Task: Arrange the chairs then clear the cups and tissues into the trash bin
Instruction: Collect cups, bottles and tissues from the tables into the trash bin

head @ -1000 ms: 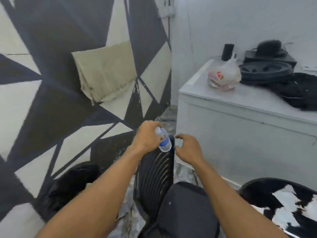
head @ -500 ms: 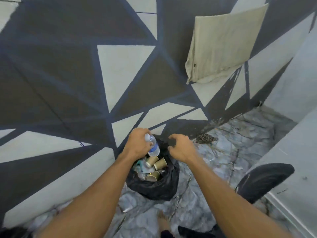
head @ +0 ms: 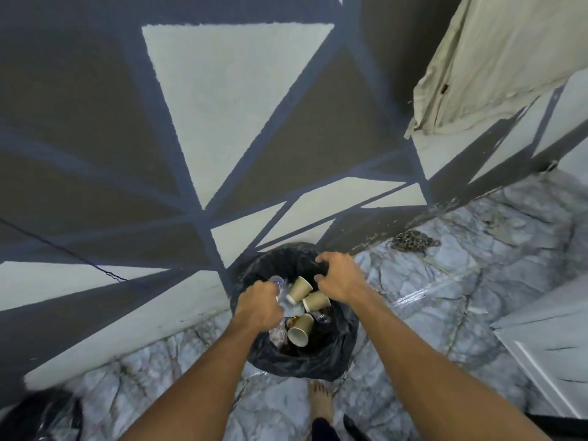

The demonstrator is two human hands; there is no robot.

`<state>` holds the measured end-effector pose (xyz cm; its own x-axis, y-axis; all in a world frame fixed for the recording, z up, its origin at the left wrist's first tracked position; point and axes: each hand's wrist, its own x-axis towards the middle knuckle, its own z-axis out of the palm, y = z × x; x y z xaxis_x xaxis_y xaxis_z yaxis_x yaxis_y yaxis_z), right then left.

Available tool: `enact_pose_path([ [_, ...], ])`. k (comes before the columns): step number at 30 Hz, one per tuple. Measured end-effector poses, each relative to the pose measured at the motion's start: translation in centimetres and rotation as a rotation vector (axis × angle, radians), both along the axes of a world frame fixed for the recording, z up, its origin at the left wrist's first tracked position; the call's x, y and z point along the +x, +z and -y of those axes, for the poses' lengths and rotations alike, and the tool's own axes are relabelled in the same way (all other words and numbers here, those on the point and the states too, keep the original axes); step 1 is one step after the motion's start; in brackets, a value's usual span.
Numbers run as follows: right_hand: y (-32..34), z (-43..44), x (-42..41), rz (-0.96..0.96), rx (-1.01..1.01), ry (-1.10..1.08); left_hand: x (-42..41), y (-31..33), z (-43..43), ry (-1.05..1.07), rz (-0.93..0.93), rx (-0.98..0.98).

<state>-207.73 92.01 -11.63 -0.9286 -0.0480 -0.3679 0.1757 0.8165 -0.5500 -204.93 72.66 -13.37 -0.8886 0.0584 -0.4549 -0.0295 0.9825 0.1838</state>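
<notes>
A trash bin lined with a black bag [head: 321, 364] stands on the floor against the painted wall. Three tan paper cups [head: 299, 289] lie inside it among crumpled clear plastic. My left hand [head: 261, 305] is low over the bin's left side, closed around a clear plastic water bottle [head: 276, 281] whose top pokes out above my fingers. My right hand [head: 342, 278] grips the far right rim of the black bag with curled fingers.
A wall with dark and pale triangles rises behind the bin. A beige cloth [head: 496, 62] hangs at upper right. A white cabinet [head: 547, 345] stands at right, a black bag [head: 41, 418] at lower left, a chain [head: 412, 241] on the marble floor. My bare foot [head: 321, 399] is below the bin.
I turned from the counter down to the bin and moved closer. My left hand lowered the bottle into the bin's mouth; my right hand took hold of the bag's rim.
</notes>
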Motion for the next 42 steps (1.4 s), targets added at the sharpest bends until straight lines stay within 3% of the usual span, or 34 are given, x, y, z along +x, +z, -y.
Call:
enact_pose_path([
  [5,-0.4,-0.1,-1.5,0.033,-0.003,-0.036,-1.4,-0.9,-0.2,-0.023,0.058,0.024],
  [11,1.9,-1.2,0.4,-0.013,0.017,-0.121,-3.1,1.8,-1.6,-0.041,-0.055,0.155],
  [20,8.4,-6.2,13.3,-0.151,0.067,-0.370,2.6,9.0,-11.6,-0.382,-0.255,0.437],
  [30,13.2,-17.5,39.6,-0.273,0.167,-0.978,23.0,14.3,-30.1,-1.004,-0.168,0.645],
  [36,11.5,-20.7,58.5,-0.214,0.137,-1.343,39.3,13.4,-38.2,-1.294,-0.031,0.595],
  [42,9.5,-23.5,74.6,-0.171,0.141,-1.526,56.1,11.3,-44.3,-1.549,0.061,0.551],
])
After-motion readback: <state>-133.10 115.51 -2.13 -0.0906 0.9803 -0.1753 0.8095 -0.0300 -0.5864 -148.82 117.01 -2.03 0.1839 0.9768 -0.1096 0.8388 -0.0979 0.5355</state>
